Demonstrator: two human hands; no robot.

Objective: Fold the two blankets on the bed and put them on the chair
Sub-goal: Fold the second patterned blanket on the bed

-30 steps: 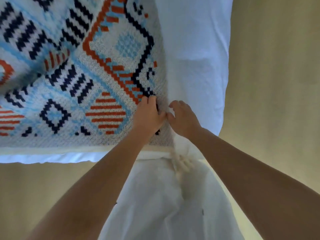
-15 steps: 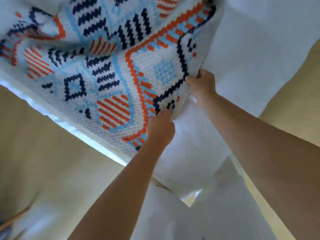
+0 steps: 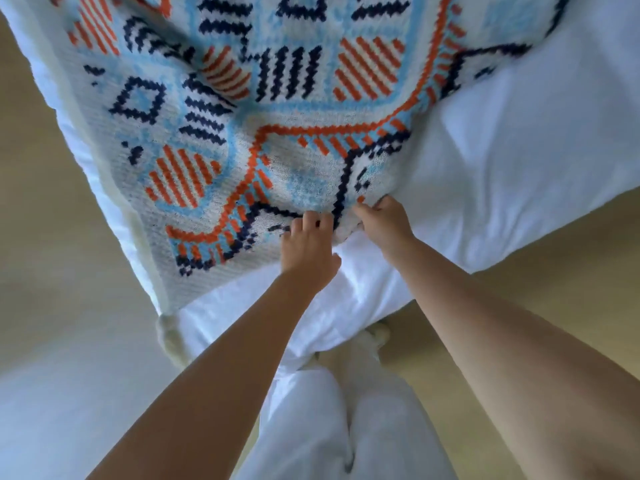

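Observation:
A knitted patterned blanket in white, light blue, orange and navy lies over the white bed. Its near edge is bunched into a fold. My left hand grips that edge with curled fingers. My right hand pinches the same edge just to the right, and the two hands are close together. A cream tassel hangs from the blanket's near left corner. A second blanket and the chair are out of view.
The bed's near corner points toward me, with tan floor on both sides. My white trousers fill the bottom centre.
The blanket's edge was raised with my hands apart half a second ago; now it is back down on the bed and my hands are close together on its bunched edge.

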